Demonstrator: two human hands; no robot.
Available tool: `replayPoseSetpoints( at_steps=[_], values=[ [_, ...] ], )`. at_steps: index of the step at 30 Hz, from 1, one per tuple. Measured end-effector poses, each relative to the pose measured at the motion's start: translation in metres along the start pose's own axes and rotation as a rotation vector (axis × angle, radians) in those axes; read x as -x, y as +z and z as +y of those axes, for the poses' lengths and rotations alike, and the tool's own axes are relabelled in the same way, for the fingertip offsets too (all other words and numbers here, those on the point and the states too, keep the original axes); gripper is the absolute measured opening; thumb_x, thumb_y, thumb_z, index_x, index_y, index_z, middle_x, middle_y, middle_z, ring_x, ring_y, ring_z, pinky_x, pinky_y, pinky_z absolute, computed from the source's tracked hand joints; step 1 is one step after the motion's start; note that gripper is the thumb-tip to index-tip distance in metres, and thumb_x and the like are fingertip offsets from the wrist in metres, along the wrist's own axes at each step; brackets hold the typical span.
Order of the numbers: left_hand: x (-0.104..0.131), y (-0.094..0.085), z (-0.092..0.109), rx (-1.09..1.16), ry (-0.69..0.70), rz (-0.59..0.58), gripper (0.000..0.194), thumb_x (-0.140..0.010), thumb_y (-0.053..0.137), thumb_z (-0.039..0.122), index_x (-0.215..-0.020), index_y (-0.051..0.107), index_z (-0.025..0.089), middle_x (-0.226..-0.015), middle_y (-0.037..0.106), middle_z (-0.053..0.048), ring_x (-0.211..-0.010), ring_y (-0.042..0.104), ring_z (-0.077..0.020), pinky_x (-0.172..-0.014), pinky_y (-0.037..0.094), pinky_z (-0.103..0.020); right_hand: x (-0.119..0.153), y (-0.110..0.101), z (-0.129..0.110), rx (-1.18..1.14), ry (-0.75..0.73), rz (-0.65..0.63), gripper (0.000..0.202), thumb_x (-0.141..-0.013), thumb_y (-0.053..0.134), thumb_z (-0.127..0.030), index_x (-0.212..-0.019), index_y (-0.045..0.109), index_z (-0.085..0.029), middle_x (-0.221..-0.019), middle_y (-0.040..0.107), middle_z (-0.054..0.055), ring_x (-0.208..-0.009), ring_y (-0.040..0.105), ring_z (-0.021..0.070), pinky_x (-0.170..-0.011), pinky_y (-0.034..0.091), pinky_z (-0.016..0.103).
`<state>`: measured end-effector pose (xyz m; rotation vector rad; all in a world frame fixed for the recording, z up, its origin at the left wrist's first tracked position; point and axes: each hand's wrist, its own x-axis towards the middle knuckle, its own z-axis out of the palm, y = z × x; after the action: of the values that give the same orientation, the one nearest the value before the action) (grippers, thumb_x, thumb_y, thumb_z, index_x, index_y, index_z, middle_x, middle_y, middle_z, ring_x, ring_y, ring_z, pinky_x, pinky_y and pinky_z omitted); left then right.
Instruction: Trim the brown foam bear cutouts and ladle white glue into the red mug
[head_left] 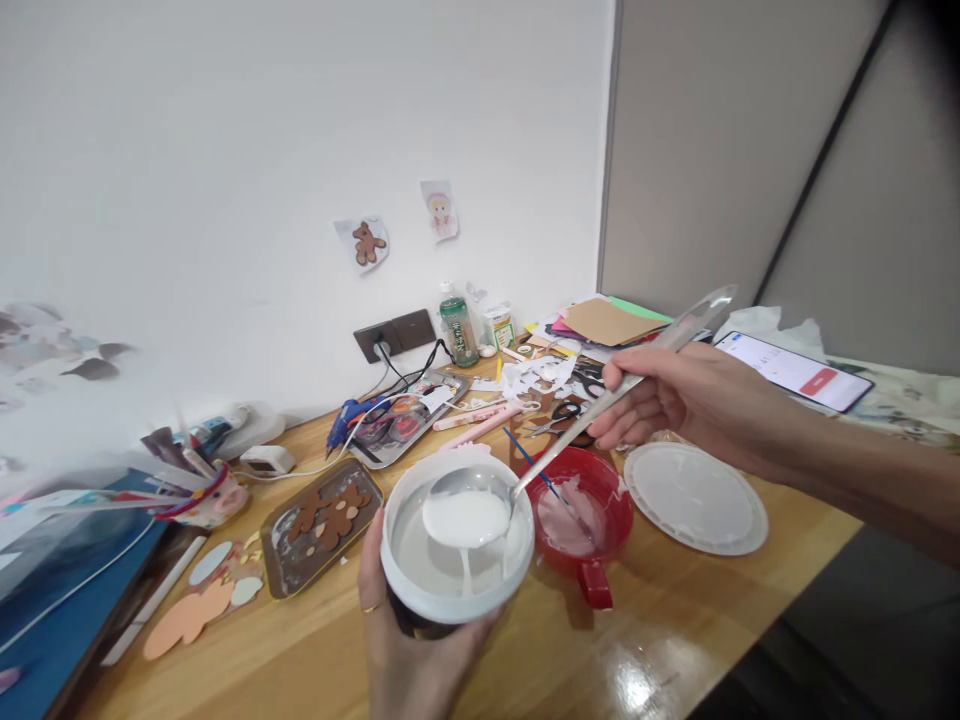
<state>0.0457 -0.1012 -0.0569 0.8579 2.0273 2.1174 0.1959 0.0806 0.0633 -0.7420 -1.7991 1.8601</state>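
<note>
My left hand is wrapped round the lower part of a white bowl and holds it above the table. In my right hand is the long handle of a metal ladle. The ladle's head is over the bowl and full of white liquid, some of it dripping down into the bowl. Just right of the bowl stands a red cup with pinkish paste and a blue brush inside. A round white lid lies beside it, below my right forearm.
On the wooden table are a brown tray with bear shapes, a metal tray with a blue glue gun, scissors, paper scraps, a green bottle, a pen cup and a phone.
</note>
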Motion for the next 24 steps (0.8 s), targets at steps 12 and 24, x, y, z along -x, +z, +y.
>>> replayPoseSetpoints(
  at_steps=[12, 24],
  values=[
    [-0.008, -0.004, -0.005, -0.112, 0.08, -0.003, 0.097, -0.043, 0.075, 0.025, -0.127, 0.026, 0.022, -0.13, 0.034, -0.01, -0.121, 0.03, -0.025, -0.102, 0.02, -0.041, 0.01, -0.026, 0.0, 0.067, -0.023, 0.121, 0.02, -0.083, 0.041, -0.032, -0.072, 0.05, -0.018, -0.068, 0.068, 0.011, -0.067, 0.065, 0.0203, -0.059, 0.051, 0.024],
    [-0.008, -0.004, -0.006, -0.153, 0.07, 0.037, 0.09, -0.048, 0.071, 0.025, -0.127, 0.027, 0.023, -0.133, 0.03, -0.008, -0.121, 0.029, -0.0253, -0.103, 0.018, -0.041, 0.034, -0.063, 0.005, 0.17, -0.008, 0.437, 0.02, -0.082, 0.042, -0.033, -0.071, 0.053, -0.021, -0.063, 0.068, 0.011, -0.064, 0.065, 0.0199, -0.062, 0.051, 0.028]
  ],
)
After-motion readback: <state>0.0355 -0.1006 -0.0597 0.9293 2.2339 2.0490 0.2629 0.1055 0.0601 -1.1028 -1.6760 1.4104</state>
